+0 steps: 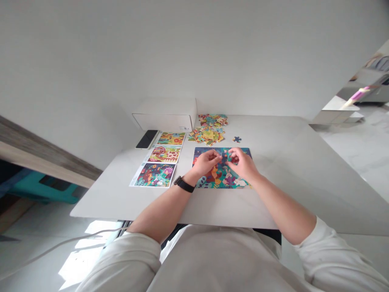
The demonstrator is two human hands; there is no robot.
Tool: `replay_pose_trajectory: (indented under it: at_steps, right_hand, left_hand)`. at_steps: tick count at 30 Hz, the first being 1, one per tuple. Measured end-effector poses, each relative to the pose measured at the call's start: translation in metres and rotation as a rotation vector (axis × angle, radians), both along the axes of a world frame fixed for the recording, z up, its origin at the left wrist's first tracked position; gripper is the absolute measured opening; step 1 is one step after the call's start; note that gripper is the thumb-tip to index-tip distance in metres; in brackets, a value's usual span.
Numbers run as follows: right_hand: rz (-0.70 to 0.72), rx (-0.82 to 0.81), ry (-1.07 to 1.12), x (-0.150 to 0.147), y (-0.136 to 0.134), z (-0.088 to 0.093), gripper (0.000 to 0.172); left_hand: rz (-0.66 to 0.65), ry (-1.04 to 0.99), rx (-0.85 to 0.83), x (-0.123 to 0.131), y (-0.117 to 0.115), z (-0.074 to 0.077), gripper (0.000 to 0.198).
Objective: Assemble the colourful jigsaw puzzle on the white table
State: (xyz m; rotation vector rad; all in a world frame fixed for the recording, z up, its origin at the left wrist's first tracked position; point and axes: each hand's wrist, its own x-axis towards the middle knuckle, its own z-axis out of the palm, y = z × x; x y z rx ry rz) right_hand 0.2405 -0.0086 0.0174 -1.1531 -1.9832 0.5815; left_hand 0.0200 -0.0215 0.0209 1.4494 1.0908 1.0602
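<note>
A colourful jigsaw puzzle (217, 182) with rabbits and plants on a dark blue and teal ground lies flat before me. Above its upper middle, my left hand (208, 162) is closed in a pinch, and a thin pale edge, seemingly of a puzzle piece (221, 153), shows at the fingertips. My right hand (243, 164) hovers over the puzzle's right half, close to the left. Its thumb and index finger are curved and apart, with nothing clearly held between them. Just beyond the puzzle, one loose dark blue piece (237, 139) rests on the table.
Two heaps of loose pieces, a nearer pile (208, 136) and a farther pile (214, 119), are by the wall. A white box (165, 121) stands left of them. A phone (147, 139) and a printed picture sheet (156, 174) lie on the white table (291, 162).
</note>
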Motion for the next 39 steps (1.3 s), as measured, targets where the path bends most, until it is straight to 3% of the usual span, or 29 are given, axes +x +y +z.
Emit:
replay_pose_trajectory:
  at_steps: [8, 17, 22, 29, 39]
  right_hand:
    - [0.085, -0.163, 0.234, 0.001, 0.006, -0.005, 0.028]
    - [0.069, -0.416, 0.451, 0.001, 0.015, -0.009, 0.041]
    - [0.011, -0.488, 0.510, 0.000, 0.014, -0.008, 0.042]
    - [0.004, -0.523, 0.522, -0.002, 0.010, -0.004, 0.045]
    - [0.184, -0.568, 0.369, -0.001, 0.010, -0.013, 0.037]
  left_hand:
    - [0.058, 0.065, 0.034, -0.007, 0.007, -0.009, 0.044]
    - [0.023, 0.157, 0.076, -0.005, 0.005, -0.006, 0.048]
    - [0.081, 0.032, -0.010, -0.004, 0.004, -0.005, 0.060]
    - [0.012, 0.061, 0.033, -0.001, 0.001, -0.002, 0.047]
    - [0.165, -0.159, -0.117, 0.001, 0.006, -0.001, 0.048]
